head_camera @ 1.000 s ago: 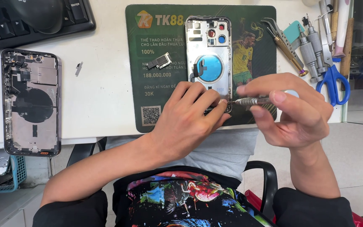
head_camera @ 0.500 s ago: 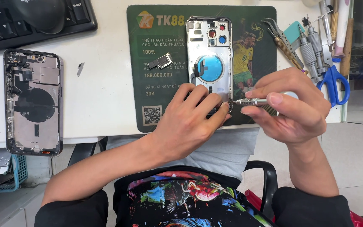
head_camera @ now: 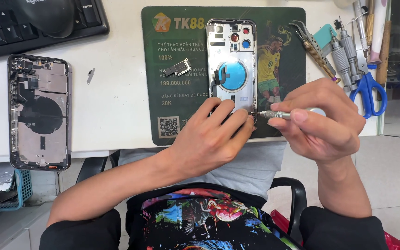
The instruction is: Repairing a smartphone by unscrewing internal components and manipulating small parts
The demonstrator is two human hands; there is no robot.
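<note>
The left hand (head_camera: 209,139) lies flat on the bottom end of a silver phone shell (head_camera: 232,65), its fingers spread a little and pressing down on it. The shell lies open side up on a green mat (head_camera: 172,92), near the middle of the desk (head_camera: 112,102).

The right hand (head_camera: 320,125) is closed tight around a small screwdriver (head_camera: 278,114). The screwdriver points toward 9 o'clock, and its tip touches the shell's bottom right corner, right by the left fingertips.

A tiny dark part (head_camera: 178,67) sits on the mat at 9 o'clock from the shell. A second open phone (head_camera: 39,111), dark grey, lies well apart at 9 o'clock, close to the desk edge. A little metal bit (head_camera: 90,75) lies between that phone and the mat. A black keyboard (head_camera: 38,23) is at 11 o'clock. At 2 o'clock from the shell lie blue scissors (head_camera: 369,90) and more tools (head_camera: 343,51).
</note>
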